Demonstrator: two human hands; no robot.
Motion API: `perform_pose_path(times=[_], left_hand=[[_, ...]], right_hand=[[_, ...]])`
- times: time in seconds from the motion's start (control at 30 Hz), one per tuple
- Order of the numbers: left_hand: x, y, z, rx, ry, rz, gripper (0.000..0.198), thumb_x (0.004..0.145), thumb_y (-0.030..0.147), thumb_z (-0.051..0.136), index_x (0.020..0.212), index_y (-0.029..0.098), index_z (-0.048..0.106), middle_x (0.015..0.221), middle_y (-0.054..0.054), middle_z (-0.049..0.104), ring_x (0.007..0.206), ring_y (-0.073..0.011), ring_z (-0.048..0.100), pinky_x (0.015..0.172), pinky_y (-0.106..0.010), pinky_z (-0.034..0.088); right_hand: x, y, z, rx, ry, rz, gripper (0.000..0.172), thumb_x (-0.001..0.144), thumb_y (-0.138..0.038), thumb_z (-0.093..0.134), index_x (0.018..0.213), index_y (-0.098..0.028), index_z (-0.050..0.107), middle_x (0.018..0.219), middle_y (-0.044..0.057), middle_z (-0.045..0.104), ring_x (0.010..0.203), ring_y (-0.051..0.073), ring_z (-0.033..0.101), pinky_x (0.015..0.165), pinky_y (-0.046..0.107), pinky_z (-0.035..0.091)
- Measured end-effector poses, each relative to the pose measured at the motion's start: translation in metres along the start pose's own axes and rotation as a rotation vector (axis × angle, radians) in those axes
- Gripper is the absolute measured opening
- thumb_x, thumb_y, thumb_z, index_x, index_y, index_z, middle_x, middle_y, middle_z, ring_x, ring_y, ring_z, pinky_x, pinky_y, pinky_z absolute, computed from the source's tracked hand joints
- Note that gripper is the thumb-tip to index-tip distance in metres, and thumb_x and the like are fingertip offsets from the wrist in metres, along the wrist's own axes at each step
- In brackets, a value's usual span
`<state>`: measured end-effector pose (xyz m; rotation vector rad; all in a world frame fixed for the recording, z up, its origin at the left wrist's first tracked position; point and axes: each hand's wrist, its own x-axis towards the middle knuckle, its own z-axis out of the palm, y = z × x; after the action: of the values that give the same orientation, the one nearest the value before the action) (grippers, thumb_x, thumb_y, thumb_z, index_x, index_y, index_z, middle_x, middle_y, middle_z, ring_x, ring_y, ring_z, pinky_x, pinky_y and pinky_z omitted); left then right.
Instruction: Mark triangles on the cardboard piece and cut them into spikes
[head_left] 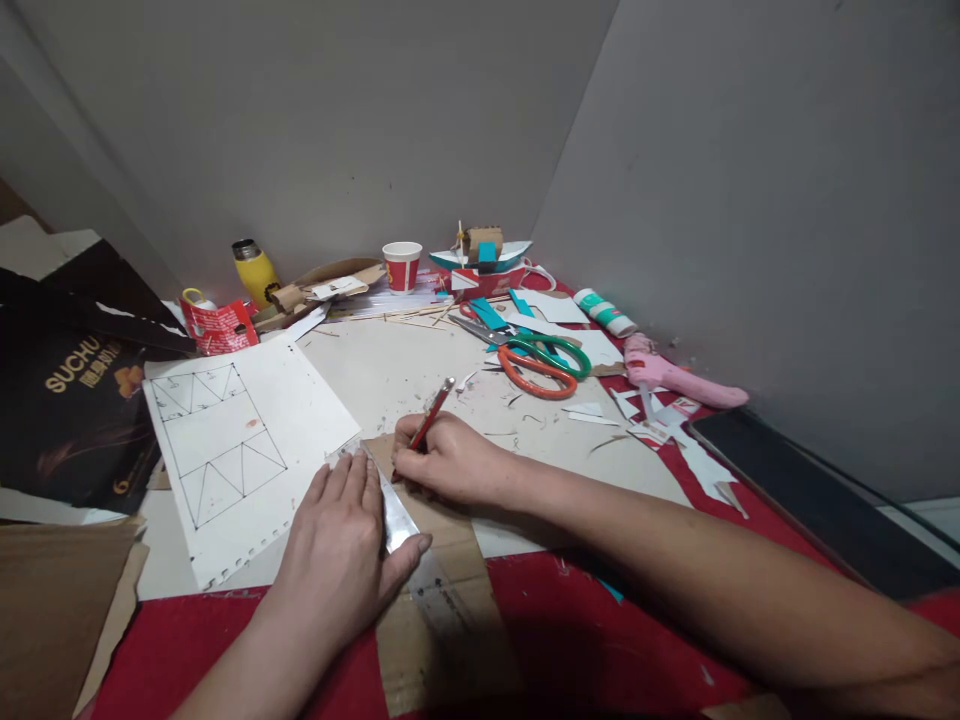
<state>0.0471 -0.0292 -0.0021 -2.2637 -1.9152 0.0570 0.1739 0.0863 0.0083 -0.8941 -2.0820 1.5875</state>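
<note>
Flat silver ruler [398, 518] over a brown cardboard piece [457, 550]: a slip could skew the line.
Toward the near edge of the surface [375, 365], the left hand [341, 530] lies flat, pressing the ruler onto the cardboard; uneven pressure could let it pivot. Just beside it, the right hand [450, 460] grips a slim red pencil [435, 413]; leaning too hard could push the ruler aside. Toward the far right corner, green-and-orange-handled metal scissors [529, 345] lie well apart, an unlikely obstacle.
</note>
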Motion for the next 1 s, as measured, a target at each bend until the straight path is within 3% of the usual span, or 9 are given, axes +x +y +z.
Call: perform_pose_path(times=[0.23,0.57,1.0], left_hand=[[-0.003,-0.002,0.005,0.059,0.055,0.008,0.075,0.084,0.056,0.048,0.123,-0.006,0.061,0.128,-0.028,0.059,0.117,-0.0403,0.059,0.099,-0.052,0.047],[-0.002,-0.002,0.007,0.068,0.058,0.019,0.076,0.084,0.057,0.047,0.126,-0.004,0.058,0.132,-0.027,0.056,0.121,-0.0399,0.056,0.099,-0.053,0.047],[-0.001,-0.003,0.006,0.039,0.046,0.023,0.077,0.085,0.056,0.047,0.128,-0.007,0.056,0.134,-0.029,0.053,0.123,-0.0411,0.053,0.101,-0.054,0.045]], right_hand=[[0.012,0.013,0.002,0.201,0.171,0.055,0.008,0.08,-0.014,0.049,0.074,-0.019,0.051,0.06,-0.003,0.059,0.044,0.008,0.051,0.036,0.016,0.039],[0.017,0.024,0.01,0.239,0.153,0.071,0.005,0.08,-0.014,0.054,0.078,-0.018,0.055,0.066,-0.001,0.063,0.046,0.008,0.052,0.038,0.015,0.042],[0.02,0.029,0.013,0.057,0.131,-0.091,0.008,0.082,-0.016,0.054,0.078,-0.017,0.061,0.068,-0.002,0.062,0.059,0.011,0.055,0.055,0.022,0.041]])
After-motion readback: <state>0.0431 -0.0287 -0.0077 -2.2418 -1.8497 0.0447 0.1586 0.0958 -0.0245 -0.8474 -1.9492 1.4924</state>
